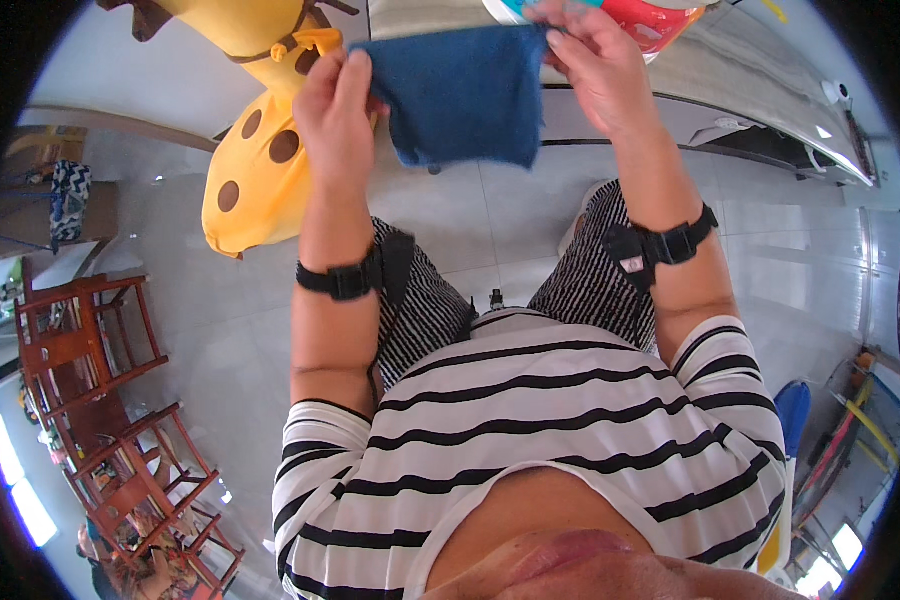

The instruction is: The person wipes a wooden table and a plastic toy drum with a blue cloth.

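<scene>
A dark blue cloth [461, 97] hangs stretched between my two hands, above the grey tiled floor. My left hand [337, 112] pinches one upper corner between thumb and fingers. At the other upper corner, my right hand [596, 71] grips the cloth in the same way. Behind my left hand stands a yellow plush giraffe [255, 172] with brown spots. A red, white and teal item [664, 30] lies partly behind my right hand on a light marbled surface [750, 56]; what it is cannot be told.
Reddish wooden chairs [82, 345] stand at the far left, with a person [150, 574] near them at the lower left. Cardboard boxes [45, 146] are at the upper left. A blue and yellow object [793, 412] is beside my right shoulder.
</scene>
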Available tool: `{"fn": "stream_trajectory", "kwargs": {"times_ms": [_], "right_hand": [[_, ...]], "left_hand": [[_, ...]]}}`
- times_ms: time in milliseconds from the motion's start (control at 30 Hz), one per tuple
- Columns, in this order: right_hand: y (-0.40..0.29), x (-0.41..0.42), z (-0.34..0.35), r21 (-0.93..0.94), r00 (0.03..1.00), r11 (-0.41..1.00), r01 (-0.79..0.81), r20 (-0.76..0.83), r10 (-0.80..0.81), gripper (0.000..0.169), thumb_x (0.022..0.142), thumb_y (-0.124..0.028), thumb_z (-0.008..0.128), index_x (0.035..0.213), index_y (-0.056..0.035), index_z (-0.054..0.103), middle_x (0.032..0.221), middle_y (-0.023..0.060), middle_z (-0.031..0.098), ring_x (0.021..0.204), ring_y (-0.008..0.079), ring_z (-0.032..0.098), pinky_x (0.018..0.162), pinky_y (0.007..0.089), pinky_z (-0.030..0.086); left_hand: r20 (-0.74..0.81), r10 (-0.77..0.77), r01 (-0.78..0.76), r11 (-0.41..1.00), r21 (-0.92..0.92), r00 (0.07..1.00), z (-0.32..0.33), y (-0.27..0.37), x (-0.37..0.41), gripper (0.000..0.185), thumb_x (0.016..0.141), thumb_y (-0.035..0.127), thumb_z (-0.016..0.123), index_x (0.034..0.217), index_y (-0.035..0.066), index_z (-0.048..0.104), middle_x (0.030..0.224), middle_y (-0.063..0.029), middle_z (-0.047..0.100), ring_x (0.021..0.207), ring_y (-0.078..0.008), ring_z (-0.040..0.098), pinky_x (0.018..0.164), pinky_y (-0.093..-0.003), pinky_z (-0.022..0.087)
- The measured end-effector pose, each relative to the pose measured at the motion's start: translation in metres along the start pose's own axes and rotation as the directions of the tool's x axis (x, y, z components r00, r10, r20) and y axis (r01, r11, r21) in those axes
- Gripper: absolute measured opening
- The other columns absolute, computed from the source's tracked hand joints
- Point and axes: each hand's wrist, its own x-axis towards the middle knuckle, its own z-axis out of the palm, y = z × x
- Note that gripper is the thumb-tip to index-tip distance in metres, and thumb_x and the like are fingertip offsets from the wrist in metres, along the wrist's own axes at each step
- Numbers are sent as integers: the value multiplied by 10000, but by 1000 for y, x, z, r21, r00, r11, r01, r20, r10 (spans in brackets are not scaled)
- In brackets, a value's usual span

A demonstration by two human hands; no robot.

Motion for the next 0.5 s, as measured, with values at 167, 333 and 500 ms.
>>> {"fn": "stream_trajectory", "kwargs": {"times_ms": [167,333,500], "right_hand": [[16,9,30,-786,866,484,384,126,-483,332,781,-89,647,1104,-87,568,978,152,627,903,302,631,734,371,521],[22,-19,34,-766,951,583,271,117,-288,256,787,-69,621,1042,-90,602,934,114,632,764,296,638,651,368,525],[22,-16,28,-773,959,590,234,84,-271,209,799,-63,615,1007,-76,620,904,95,645,709,243,637,615,339,516]], "left_hand": [[201,525,-349,200,915,827,-26,-60,50,278,858,153,607,1067,-28,577,1103,-189,579,1013,-330,568,861,-415,474],[533,413,-627,129,768,739,24,-60,16,464,759,160,671,1187,30,546,1260,-181,526,1220,-362,448,984,-462,380],[643,239,-662,-1,749,728,57,-61,0,527,850,272,578,1323,70,463,1342,-121,498,1258,-290,444,1029,-433,329]]}}
